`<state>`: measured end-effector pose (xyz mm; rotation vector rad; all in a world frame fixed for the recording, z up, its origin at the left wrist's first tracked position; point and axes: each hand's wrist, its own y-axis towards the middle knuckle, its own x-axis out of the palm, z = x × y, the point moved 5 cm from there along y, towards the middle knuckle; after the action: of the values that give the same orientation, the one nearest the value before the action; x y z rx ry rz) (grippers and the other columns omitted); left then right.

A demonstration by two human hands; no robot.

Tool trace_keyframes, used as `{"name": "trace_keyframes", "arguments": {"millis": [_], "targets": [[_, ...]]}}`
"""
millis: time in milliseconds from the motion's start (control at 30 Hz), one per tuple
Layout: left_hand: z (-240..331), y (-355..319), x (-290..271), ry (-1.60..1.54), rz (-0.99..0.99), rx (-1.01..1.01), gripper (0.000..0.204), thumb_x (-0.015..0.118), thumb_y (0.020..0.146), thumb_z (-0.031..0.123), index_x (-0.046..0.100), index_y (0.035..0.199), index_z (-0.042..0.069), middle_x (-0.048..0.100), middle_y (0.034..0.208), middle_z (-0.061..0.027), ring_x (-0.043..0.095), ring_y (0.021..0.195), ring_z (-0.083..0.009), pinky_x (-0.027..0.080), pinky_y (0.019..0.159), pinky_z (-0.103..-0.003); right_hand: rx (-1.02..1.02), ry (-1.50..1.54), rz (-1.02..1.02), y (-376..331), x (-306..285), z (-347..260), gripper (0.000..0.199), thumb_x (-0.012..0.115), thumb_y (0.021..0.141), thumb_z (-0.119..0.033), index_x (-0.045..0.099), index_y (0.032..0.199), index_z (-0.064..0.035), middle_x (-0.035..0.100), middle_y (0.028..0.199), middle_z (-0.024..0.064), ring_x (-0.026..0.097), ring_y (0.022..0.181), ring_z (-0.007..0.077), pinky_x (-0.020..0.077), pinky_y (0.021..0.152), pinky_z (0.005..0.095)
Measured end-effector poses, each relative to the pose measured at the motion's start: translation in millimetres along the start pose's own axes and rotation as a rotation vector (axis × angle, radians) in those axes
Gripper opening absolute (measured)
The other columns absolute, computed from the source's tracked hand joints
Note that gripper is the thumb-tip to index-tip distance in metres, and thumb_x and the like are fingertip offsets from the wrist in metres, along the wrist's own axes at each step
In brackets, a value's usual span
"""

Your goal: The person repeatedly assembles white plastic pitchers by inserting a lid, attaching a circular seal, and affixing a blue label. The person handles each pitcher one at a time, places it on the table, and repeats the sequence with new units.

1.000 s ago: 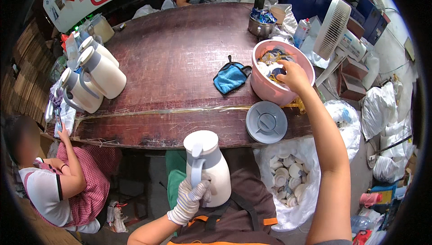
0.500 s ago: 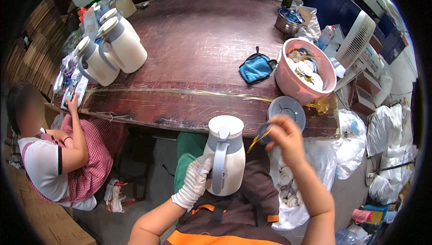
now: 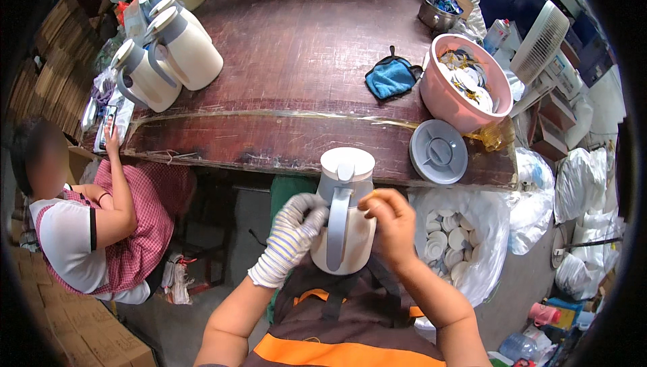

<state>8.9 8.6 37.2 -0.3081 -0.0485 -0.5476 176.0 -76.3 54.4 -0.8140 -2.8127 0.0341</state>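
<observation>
Gloved left hand (image 3: 291, 235) grip holds white jug (image 3: 344, 212) (below the worktop's (image 3: 296, 64) near edge); bare right hand (image 3: 391, 227) pinches its side.

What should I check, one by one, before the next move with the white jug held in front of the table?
1. Left hand, gloved, holds the white jug from the side: ok.
2. Right hand, bare, on the jug's other side: ok.
3. Jug upright: ok.
4. Jug lid closed tightly: cannot tell.
5. Small part in the right hand: cannot tell.
6. Pink basin and grey lid on the table: ok.
</observation>
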Motion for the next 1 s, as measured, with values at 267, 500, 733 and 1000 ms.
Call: {"name": "trace_keyframes", "arguments": {"millis": [267,500,733,1000], "targets": [[45,2,-13,-0.078,0.222,0.058,0.02,0.063,0.093,0.02,0.055,0.105,0.006,0.061,0.08,-0.0018,0.054,0.05,-0.0053,0.044,0.042,-0.018,0.22,0.658,-0.428,11,8,-26,0.015,0.058,0.091,-0.016,0.061,0.099,-0.0035,0.066,0.095,0.0098,0.06,0.098,0.0187,0.0439,0.086,0.0308],[59,-20,-1,0.132,0.001,0.41,0.026,0.063,0.089,0.0,0.059,0.114,0.004,0.063,0.102,-0.0016,0.057,0.091,-0.0096,0.047,0.086,-0.025,-0.202,-0.226,-0.489,6,31,-66,0.036,0.06,0.09,0.0,0.06,0.125,-0.0062,0.066,0.116,0.0078,0.065,0.074,0.0141,0.0537,0.066,0.025],[59,-25,8,-0.009,0.059,0.478,0.03,0.062,0.088,-0.004,0.057,0.116,0.005,0.066,0.104,-0.0034,0.061,0.092,-0.0099,0.048,0.086,-0.025,-0.639,-0.78,-0.339,5,40,-83,0.042,0.073,0.077,-0.011,0.062,0.118,-0.0131,0.067,0.095,0.0069,0.066,0.071,0.0259,0.0529,0.061,0.0339],[15,-18,35,-0.351,-0.203,-0.174,0.058,0.069,0.086,0.017,0.04,0.134,0.002,0.059,0.095,-0.0052,0.061,0.078,-0.0123,0.05,0.072,-0.025,-0.527,-0.87,-0.247,52,18,-96,0.018,0.065,0.086,-0.018,0.065,0.099,-0.0061,0.066,0.087,0.0118,0.066,0.077,0.028,0.0515,0.068,0.0363]]}}
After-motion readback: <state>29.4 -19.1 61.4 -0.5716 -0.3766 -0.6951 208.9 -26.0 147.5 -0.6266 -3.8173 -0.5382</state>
